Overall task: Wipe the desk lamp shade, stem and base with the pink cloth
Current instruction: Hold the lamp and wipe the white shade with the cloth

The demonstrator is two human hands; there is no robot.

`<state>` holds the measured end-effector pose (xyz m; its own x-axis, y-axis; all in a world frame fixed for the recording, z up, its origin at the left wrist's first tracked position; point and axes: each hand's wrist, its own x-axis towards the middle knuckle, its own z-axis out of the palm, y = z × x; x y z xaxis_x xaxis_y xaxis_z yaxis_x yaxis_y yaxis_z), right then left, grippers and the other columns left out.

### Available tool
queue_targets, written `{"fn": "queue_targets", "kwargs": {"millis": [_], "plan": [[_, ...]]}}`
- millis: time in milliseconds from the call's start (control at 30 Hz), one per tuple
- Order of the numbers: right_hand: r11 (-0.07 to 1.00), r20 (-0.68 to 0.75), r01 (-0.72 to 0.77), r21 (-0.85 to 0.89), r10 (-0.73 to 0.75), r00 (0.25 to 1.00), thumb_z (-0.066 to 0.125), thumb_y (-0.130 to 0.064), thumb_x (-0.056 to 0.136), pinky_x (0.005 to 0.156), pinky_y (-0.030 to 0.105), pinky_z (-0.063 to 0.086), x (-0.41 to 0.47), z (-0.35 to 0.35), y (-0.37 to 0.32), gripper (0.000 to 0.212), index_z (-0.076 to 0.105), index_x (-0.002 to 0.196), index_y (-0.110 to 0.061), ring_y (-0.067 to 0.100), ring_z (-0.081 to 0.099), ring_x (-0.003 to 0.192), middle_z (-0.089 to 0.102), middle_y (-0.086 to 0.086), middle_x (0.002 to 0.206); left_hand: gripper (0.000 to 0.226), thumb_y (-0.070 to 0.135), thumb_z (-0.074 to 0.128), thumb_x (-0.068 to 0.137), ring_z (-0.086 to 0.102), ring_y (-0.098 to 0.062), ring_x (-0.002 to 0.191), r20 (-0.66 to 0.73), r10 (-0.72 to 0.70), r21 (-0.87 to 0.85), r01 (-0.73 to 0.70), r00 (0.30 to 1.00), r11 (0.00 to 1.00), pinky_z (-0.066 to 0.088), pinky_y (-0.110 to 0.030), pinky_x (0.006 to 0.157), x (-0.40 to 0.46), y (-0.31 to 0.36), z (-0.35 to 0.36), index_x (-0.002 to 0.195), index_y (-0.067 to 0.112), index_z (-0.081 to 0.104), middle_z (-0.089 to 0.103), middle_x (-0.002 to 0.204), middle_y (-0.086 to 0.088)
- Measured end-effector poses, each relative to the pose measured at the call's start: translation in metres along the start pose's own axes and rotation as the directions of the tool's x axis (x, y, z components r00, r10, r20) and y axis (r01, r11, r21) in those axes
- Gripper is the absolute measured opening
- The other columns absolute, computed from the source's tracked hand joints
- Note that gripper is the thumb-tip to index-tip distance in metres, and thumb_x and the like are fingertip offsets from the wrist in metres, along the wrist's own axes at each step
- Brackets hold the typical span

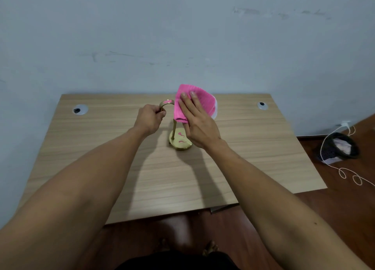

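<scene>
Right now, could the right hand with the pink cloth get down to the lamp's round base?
Probably yes. The right hand presses the cloth on the shade, right above the base. Nothing lies between, and the left hand holds the curved stem off to the side.

On the light wooden desk [101, 168], the left hand [149, 118] grips the curved brass lamp stem [164, 105]; the right hand [197, 125] presses the pink cloth [200, 103] flat over the white shade [215, 112], above the round brass base [180, 145].
</scene>
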<state>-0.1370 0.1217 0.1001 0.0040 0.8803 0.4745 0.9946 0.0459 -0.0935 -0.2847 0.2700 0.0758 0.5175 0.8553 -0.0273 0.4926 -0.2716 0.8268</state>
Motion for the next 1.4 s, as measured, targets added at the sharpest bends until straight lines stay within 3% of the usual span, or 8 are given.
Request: {"fn": "queue_targets", "kwargs": {"millis": [133,267,367,433,700,1067,1300,1400], "plan": [[0.896,0.102,-0.304,0.324,0.286,0.953,0.04,-0.03,0.102,0.12,0.045,0.036,-0.011,0.004,-0.019,0.048,0.055,0.145,-0.017,0.023,0.043,0.145,0.054,0.006,0.151,0.018,0.021,0.061,0.092,0.071,-0.035,0.084,0.018,-0.025,-0.014,0.025,1.0,1.0,0.056,-0.042,0.079,-0.001,0.002,-0.001,0.082,0.009,0.071,0.073,0.082,-0.018],[0.183,0.332,-0.704,0.686,0.782,0.527,0.044,-0.052,0.099,0.09,0.058,0.058,0.004,-0.008,-0.044,0.039,0.069,0.087,-0.025,0.028,0.072,0.088,0.071,-0.002,0.082,0.018,0.019,0.062,0.092,0.071,-0.035,0.084,0.017,-0.031,-0.018,0.031,0.999,0.999,0.057,-0.043,0.078,-0.001,0.004,-0.002,0.083,0.008,0.072,0.073,0.083,-0.019],[-0.464,0.592,-0.467,0.753,0.788,0.17,0.05,-0.04,0.105,0.084,0.052,0.062,0.019,-0.022,-0.051,0.03,0.063,0.09,-0.017,0.028,0.074,0.082,0.072,0.007,0.092,0.017,0.018,0.063,0.092,0.072,-0.035,0.085,0.01,-0.038,-0.008,0.038,0.999,0.999,0.058,-0.044,0.08,-0.002,0.007,-0.002,0.088,0.006,0.074,0.074,0.085,-0.019],[-0.576,0.617,-0.267,0.773,0.779,0.106,0.051,-0.036,0.105,0.075,0.041,0.062,0.033,-0.031,-0.054,0.025,0.059,0.091,-0.017,0.025,0.071,0.081,0.069,0.009,0.1,0.018,0.019,0.063,0.093,0.072,-0.034,0.085,0.006,-0.034,0.003,0.034,0.999,0.999,0.058,-0.043,0.08,-0.003,0.008,-0.004,0.089,0.006,0.074,0.075,0.085,-0.018],[-0.523,0.572,-0.28,0.805,0.81,0.131,0.044,-0.035,0.103,0.045,0.019,0.04,0.085,-0.067,-0.069,0.03,0.053,0.088,-0.011,0.02,0.049,0.06,0.05,0.004,0.08,0.02,0.018,0.06,0.093,0.062,-0.027,0.071,0.01,-0.028,0.044,0.027,1.0,0.999,0.048,-0.033,0.067,-0.005,0.013,-0.004,0.081,0.005,0.069,0.068,0.072,-0.012],[0.441,0.28,-0.676,0.59,0.674,0.684,0.032,-0.043,0.102,0.07,0.04,0.045,0.033,-0.001,-0.076,0.044,0.05,0.137,-0.024,0.014,0.053,0.072,0.056,-0.012,0.079,0.018,0.014,0.058,0.091,0.063,-0.029,0.072,0.05,-0.01,0.067,0.007,0.999,0.998,0.053,-0.04,0.076,-0.002,0.011,-0.009,0.08,0.006,0.07,0.072,0.081,-0.021],[-0.177,0.343,-0.554,0.813,0.915,0.211,0.038,-0.034,0.104,0.067,0.04,0.049,0.025,-0.014,-0.057,0.038,0.055,0.072,-0.019,0.028,0.066,0.074,0.059,-0.002,0.07,0.02,0.019,0.061,0.093,0.067,-0.034,0.076,0.054,-0.013,0.078,0.009,0.998,0.997,0.055,-0.043,0.076,-0.002,0.01,-0.01,0.082,0.006,0.072,0.073,0.082,-0.02],[-0.086,0.131,-0.299,0.95,0.983,0.131,0.039,-0.035,0.108,0.078,0.036,0.048,0.029,-0.037,-0.063,0.033,0.059,0.088,-0.018,0.02,0.061,0.081,0.06,-0.004,0.082,0.019,0.019,0.061,0.093,0.068,-0.035,0.078,0.06,-0.015,0.065,0.011,0.998,0.998,0.055,-0.043,0.078,-0.003,0.011,-0.011,0.081,0.007,0.071,0.073,0.083,-0.02]]}}
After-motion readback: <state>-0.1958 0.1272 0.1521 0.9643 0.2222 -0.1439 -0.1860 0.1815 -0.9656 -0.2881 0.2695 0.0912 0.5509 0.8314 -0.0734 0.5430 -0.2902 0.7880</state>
